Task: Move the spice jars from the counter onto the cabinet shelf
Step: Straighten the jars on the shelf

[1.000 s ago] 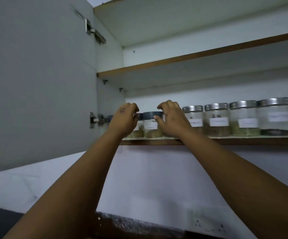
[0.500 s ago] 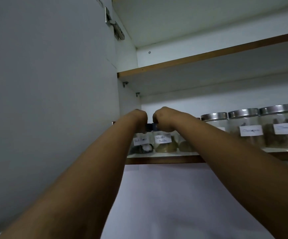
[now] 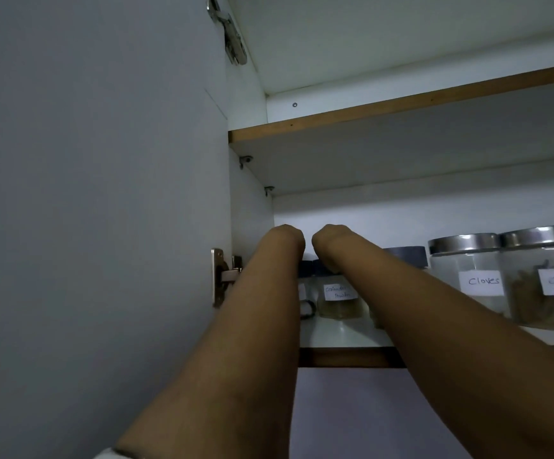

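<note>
Reaching deep into the cabinet shelf [image 3: 341, 339] at its far-left corner. Both forearms running toward 12 o'clock. Left hand [image 3: 285, 238] over a dark-lidded jar [image 3: 304, 294]; right hand [image 3: 330, 241] above the coriander powder jar [image 3: 340, 298], lying at 6 o'clock below its wrist, upright. Fingers hidden: grip on either cannot be told. Cloves jar [image 3: 467, 273] at 3 o'clock.

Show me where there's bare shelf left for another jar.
The white lower shelf has a bare strip along its front edge, ahead of the small dark-lidded coriander jar. The upper shelf shows nothing near its brown front edge. Crowded: the steel-lidded cloves jar and its neighbours.
</note>
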Tool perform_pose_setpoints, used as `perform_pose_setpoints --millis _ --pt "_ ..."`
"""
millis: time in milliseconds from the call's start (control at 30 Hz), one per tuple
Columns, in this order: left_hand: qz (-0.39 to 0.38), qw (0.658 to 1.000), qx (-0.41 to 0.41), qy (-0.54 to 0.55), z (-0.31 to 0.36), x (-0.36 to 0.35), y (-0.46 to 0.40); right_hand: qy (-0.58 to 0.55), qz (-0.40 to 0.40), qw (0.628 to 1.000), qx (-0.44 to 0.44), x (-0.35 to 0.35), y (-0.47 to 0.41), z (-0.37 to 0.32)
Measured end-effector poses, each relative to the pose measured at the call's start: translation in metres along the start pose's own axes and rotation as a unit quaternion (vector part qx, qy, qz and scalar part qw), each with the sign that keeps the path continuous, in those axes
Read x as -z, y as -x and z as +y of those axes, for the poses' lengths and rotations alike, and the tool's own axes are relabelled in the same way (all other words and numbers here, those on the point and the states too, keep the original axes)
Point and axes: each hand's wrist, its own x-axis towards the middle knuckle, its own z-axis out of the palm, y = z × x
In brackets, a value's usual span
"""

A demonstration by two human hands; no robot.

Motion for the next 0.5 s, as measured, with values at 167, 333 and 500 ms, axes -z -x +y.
perform_pose_setpoints --millis 167,333,500 --pt "-0.008 1.0 0.01 -0.02 -0.002 -0.013 -0.027 -0.015 -0.025 1.0 0.004 -0.003 -0.016 -0.005" --pt "-0.011 1.0 0.005 -0.003 -0.003 -0.014 -0.037 -0.02 -0.043 0.999 0.018 -0.008 -0.025 -0.006" --pt "0.012 1.0 -0.013 -0.01 -0.002 -0.019 -0.035 -0.053 -0.014 0.998 -0.016 -0.017 -0.031 -0.002"
